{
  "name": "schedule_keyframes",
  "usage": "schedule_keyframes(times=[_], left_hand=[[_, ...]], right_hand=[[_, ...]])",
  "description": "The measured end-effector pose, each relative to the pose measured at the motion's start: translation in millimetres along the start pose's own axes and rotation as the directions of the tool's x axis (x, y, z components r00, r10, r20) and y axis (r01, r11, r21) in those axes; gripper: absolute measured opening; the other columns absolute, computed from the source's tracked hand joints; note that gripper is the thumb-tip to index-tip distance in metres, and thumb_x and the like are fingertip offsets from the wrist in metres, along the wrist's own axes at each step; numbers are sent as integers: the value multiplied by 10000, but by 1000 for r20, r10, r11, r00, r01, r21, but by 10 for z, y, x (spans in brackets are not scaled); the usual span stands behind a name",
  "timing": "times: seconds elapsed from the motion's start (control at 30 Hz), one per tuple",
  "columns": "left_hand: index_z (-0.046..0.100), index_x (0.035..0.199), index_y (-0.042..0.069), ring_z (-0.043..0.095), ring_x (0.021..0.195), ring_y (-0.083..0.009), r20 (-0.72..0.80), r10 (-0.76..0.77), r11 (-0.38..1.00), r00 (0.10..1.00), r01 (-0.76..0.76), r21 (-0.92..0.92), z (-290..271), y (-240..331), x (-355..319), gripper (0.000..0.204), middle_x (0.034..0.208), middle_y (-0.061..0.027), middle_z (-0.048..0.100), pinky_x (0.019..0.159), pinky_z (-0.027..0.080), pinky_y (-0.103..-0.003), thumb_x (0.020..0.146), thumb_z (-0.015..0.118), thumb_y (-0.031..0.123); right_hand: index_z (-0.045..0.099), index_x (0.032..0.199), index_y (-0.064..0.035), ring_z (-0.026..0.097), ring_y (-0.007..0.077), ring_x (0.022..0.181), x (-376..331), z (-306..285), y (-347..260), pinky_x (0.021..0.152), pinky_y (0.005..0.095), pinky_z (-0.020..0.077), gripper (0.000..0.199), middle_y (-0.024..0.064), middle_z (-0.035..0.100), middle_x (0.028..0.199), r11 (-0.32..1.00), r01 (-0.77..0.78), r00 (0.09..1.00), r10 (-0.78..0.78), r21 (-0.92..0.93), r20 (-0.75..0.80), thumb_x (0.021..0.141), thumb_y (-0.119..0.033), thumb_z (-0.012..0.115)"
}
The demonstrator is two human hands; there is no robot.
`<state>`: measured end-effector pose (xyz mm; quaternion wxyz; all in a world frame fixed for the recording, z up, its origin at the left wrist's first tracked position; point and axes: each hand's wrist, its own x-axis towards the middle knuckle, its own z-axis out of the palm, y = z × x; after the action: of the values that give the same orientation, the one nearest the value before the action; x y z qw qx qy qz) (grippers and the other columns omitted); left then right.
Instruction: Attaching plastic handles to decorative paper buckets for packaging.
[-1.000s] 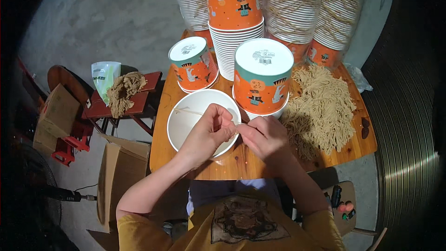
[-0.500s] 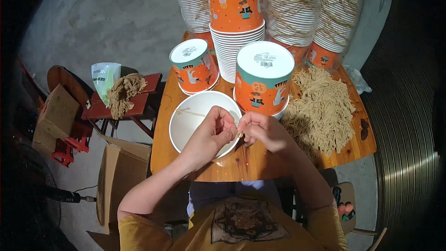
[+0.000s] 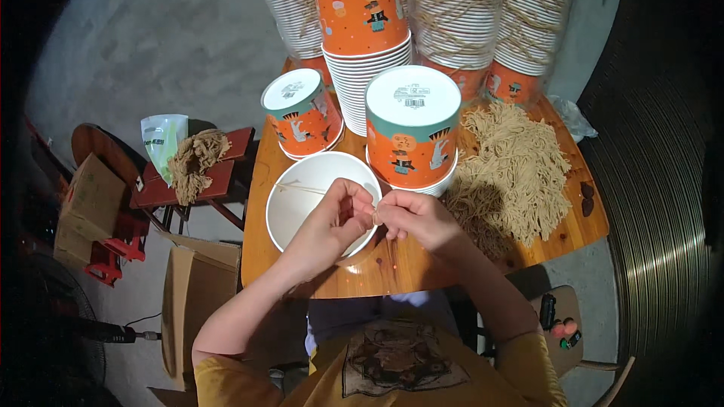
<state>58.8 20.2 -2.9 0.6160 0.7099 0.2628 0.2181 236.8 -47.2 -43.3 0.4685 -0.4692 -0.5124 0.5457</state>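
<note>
Above the right rim of a white paper tub, which sits mouth up, my two hands meet at the fingertips. My left hand is closed in a pinch on a thin tan cord, whose loose end stretches over the tub's mouth. Thumb and forefinger of my right hand pinch the same cord, where a small loop shows between the hands. Just beyond them stands an upside-down orange and green paper tub. A heap of tan cords lies on the table to the right.
Behind are a tall stack of nested tubs, a shorter upturned tub and bagged tub stacks with cords. Left of the wooden table stand a red bench with a cord bundle and an open carton.
The whole view has shifted a little, so the table things sit further left. My hands stay together on the cord, with the fingers slightly rearranged and the small loop less plain.
</note>
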Motion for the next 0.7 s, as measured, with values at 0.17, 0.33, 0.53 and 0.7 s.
schedule_keyframes(times=[0.17,0.33,0.53,0.7], left_hand=[[400,1053,41,487,866,-97,60,10,997,998,-15,80,43,39,-53,220,910,-27,471,788,430,-243,897,550,0],[403,1018,24,525,783,-152,-20,31,961,999,-25,275,47,16,-65,181,855,-78,513,731,454,-290,923,550,73],[443,991,0,574,768,-343,-34,112,859,993,-79,505,84,84,-147,162,838,-178,559,698,460,-384,925,539,113],[483,966,-16,568,805,-367,-24,195,772,980,-139,620,67,93,-164,145,856,-196,557,716,454,-413,895,553,89]], right_hand=[[601,942,-54,507,43,694,-32,46,28,641,198,415,166,-39,566,792,996,47,999,-46,78,-16,939,-205,530],[595,928,-9,492,47,650,-11,93,81,599,204,424,207,-16,549,754,985,139,987,-129,103,-94,941,-209,543],[569,980,-16,526,66,696,-46,66,19,651,227,473,171,-1,552,802,996,58,996,-53,72,-70,952,-179,527],[586,984,9,510,53,644,-37,62,78,576,207,450,234,0,559,780,989,127,989,-121,76,-81,948,-218,543]])
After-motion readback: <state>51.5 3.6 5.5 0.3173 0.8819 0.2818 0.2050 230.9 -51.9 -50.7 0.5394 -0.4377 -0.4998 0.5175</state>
